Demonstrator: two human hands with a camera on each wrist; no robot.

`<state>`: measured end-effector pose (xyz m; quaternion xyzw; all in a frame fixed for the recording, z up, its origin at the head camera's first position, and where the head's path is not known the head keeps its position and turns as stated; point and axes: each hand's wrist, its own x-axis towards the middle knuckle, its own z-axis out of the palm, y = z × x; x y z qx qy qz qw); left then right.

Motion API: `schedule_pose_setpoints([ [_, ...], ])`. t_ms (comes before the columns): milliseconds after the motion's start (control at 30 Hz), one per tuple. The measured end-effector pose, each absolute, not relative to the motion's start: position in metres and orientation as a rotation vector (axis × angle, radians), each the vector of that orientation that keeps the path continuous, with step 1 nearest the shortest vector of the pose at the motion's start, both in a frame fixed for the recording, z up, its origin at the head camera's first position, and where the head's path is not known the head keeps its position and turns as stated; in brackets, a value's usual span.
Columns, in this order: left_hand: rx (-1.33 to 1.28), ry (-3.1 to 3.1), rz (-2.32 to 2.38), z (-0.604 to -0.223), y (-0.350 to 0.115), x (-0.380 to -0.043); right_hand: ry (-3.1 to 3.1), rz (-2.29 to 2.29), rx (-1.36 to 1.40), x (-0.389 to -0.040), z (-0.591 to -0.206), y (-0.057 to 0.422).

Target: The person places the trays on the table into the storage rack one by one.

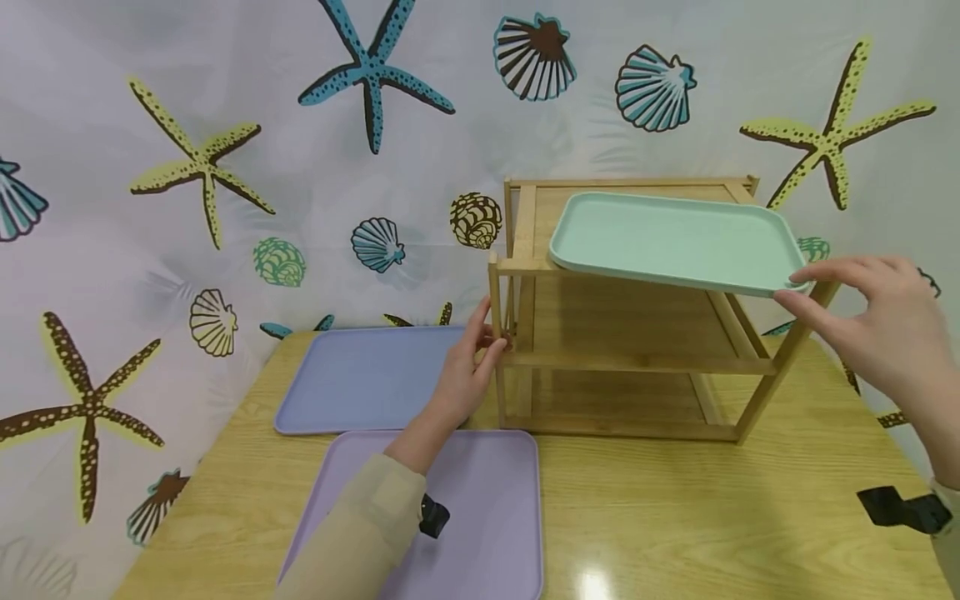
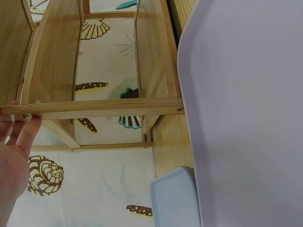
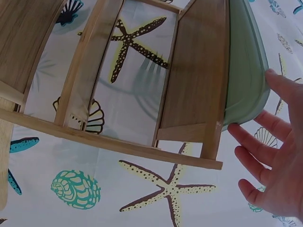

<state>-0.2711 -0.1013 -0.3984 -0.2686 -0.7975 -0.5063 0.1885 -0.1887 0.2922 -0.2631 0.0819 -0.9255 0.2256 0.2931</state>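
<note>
A mint-green tray (image 1: 675, 242) lies at a slant on the top shelf of a wooden shelf rack (image 1: 637, 362), its near right corner jutting past the front rail. My right hand (image 1: 885, 321) pinches that corner between thumb and fingers. In the right wrist view, the thumb is on the rim of the tray (image 3: 248, 61) and fingers reach its underside. At the rack's left front post, my left hand (image 1: 467, 375) holds on, thumb and fingers about the wood. The left wrist view shows the fingertips of this hand (image 2: 14, 161) against the post (image 2: 104, 109).
A lilac tray (image 1: 495, 517) lies on the wooden table (image 1: 675, 517) in front, partly under the left forearm. Behind it is a blue tray (image 1: 367, 375). The rack has lower shelves (image 1: 630, 317). A cloth (image 1: 225, 50) with shells and starfish hangs behind.
</note>
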Motion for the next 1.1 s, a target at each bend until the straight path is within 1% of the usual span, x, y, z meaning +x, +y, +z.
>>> schedule_pose_setpoints([
  [200, -0.756, -2.248, -1.440, -0.399, -0.101, -0.271, -2.530, 0.598, 0.161, -0.205, -0.260, 0.294],
  [400, -0.759, -2.268, -1.419, -0.399, -0.101, -0.271, -2.630, 0.709, 0.092, -0.222, -0.256, 0.295],
  [700, -0.747, -2.280, -1.412, -0.400, -0.102, -0.272, -2.703, 0.862, 0.113, -0.246, -0.248, 0.293],
  [933, -0.764, -2.258, -1.437, -0.401, -0.100, -0.272, -2.799, 0.868, 0.092, -0.258, -0.240, 0.288],
  [1100, -0.763, -2.250, -1.445, -0.401, -0.101, -0.272, -2.798, 0.851, 0.118, -0.260, -0.239, 0.289],
])
